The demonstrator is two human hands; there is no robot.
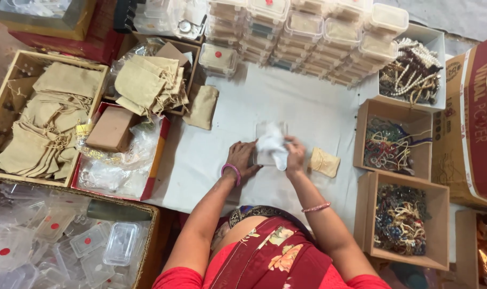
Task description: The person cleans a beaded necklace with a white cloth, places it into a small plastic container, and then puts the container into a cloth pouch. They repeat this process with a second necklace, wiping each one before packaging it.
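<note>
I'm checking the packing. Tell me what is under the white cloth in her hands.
Under the white cloth lies a small clear plastic box, held by the left hand and right hand. What the box holds is covered by the cloth.

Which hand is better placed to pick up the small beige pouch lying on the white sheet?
Probably the right hand: the small beige pouch lies just beside it, while the left hand rests across the clear box.

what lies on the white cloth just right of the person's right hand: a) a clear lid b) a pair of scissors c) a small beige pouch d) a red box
c: a small beige pouch lies flat on the white cloth, just beside the right hand, which holds a white wrap with the left hand.
</note>
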